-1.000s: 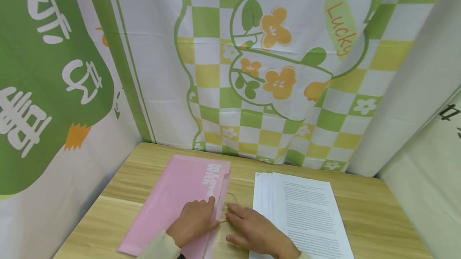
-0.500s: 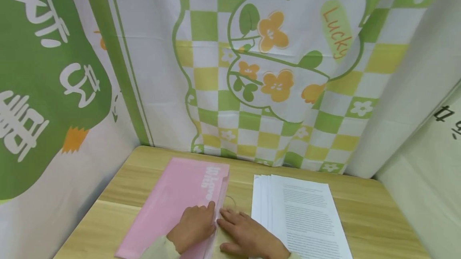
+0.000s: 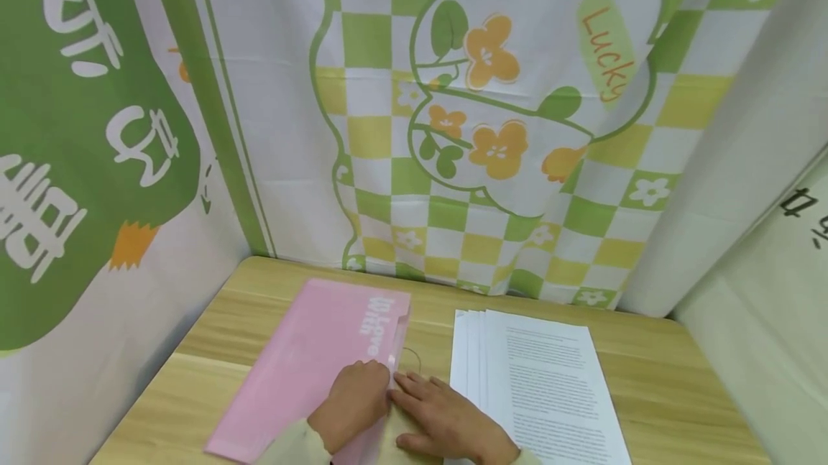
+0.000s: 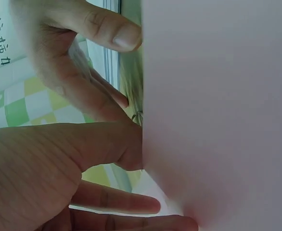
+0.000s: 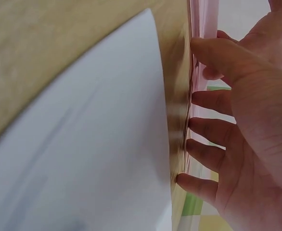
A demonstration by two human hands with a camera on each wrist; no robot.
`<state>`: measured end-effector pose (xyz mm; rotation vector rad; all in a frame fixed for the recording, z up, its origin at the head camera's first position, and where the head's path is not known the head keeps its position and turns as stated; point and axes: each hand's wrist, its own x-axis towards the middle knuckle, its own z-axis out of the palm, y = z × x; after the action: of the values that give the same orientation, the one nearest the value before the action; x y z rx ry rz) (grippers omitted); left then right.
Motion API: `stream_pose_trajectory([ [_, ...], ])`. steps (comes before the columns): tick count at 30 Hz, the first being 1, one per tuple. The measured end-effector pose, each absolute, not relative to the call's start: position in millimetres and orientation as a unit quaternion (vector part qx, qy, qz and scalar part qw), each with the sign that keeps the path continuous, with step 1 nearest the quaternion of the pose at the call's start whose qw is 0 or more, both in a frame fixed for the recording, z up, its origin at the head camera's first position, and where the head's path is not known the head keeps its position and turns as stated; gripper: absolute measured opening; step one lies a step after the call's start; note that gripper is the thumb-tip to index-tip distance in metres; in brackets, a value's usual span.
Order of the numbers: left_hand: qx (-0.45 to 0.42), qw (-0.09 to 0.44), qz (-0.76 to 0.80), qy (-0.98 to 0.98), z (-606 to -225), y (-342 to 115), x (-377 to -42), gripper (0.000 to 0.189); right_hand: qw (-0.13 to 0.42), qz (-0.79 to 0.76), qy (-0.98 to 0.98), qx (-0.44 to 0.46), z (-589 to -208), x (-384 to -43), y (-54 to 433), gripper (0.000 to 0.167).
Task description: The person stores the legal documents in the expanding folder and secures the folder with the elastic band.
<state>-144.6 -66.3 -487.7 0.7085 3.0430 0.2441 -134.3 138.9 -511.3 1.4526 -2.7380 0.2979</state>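
The left hand [image 3: 352, 402] bends downward at the knuckles, its thumb [image 4: 109, 144] set apart from the fingers. Just beside it, the right hand [image 3: 446, 418] slants inward, palm down, fingers [image 5: 209, 130] extended and spread.

The pink folder [image 3: 304, 357] reads "In Love With", the checked cloth [image 3: 479, 134] "Lucky", the white cloth [image 4: 0, 39] "柿柿".

Soft, even light filled the head view, its source unclear. A dull shadow ran along the left edge of the table [image 3: 207, 364], lower left of the frame, and upright lines splayed outward at both sides. Print on the paper [image 3: 556, 393] was too soft to read. The left wrist view was dimmer, the folder [image 4: 218, 86] a hazy, unfocused pink at right. In the right wrist view, the paper blurred at lower left, a bright patch at bottom centre.
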Motion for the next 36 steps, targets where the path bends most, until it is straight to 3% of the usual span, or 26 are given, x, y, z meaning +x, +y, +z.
stream_pose_trajectory([
  [5, 0.234, -0.007, 0.053, 0.971, -483.3, -68.4, -147.9, 0.023, 0.018, 0.094, -0.878, 0.469, -512.3, -134.8, 138.7, 0.065],
  [13, 0.216, 0.038, 0.107, 0.97, -470.9, -77.7, -154.2, 0.023, 0.014, 0.109, -0.878, 0.466, -513.4, -136.1, 139.1, 0.065],
  [20, 0.212, 0.045, 0.134, 0.967, -464.7, -82.5, -155.3, 0.018, 0.027, 0.114, -0.871, 0.476, -514.1, -137.5, 142.2, 0.061],
  [29, 0.231, 0.005, 0.215, 0.949, -458.0, -101.0, -158.5, 0.01, 0.034, 0.115, -0.873, 0.473, -509.7, -139.0, 143.5, 0.061],
  [36, 0.22, 0.02, 0.286, 0.932, -446.8, -113.1, -159.1, 0.007, 0.045, 0.109, -0.872, 0.475, -510.7, -139.5, 144.6, 0.062],
])
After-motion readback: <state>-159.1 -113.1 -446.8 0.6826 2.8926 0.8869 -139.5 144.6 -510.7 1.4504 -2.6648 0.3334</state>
